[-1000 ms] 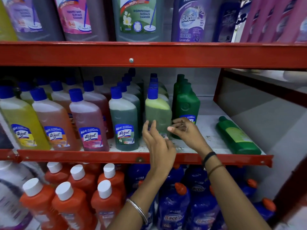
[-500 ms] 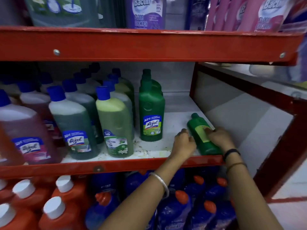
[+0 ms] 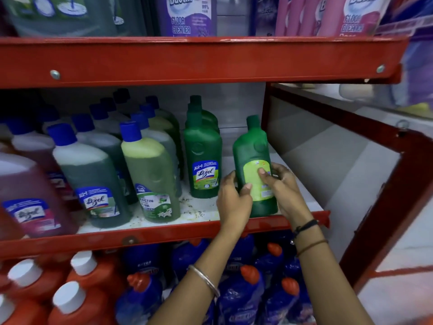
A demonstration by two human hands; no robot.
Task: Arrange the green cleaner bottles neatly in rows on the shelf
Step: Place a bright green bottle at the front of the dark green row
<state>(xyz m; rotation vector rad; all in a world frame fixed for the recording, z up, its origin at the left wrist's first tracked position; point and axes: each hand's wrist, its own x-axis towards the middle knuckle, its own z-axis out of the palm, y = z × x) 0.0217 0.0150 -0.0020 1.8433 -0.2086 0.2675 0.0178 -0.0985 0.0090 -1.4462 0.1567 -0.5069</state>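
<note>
Head view shows you mid-placement: your left hand [image 3: 234, 198] and right hand [image 3: 280, 188] both clasp a green bottle [image 3: 254, 170], upright at the front edge of the shelf [image 3: 302, 179], apart from the green row [image 3: 202, 156]. Its label looks turned sideways, so next you'd likely rotate it and slide it beside that row. Dark specks litter the white shelf board; red steel framing surrounds it.

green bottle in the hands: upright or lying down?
Upright: the green bottle stands cap-up at the shelf front, left hand and right hand gripping its sides.
</note>
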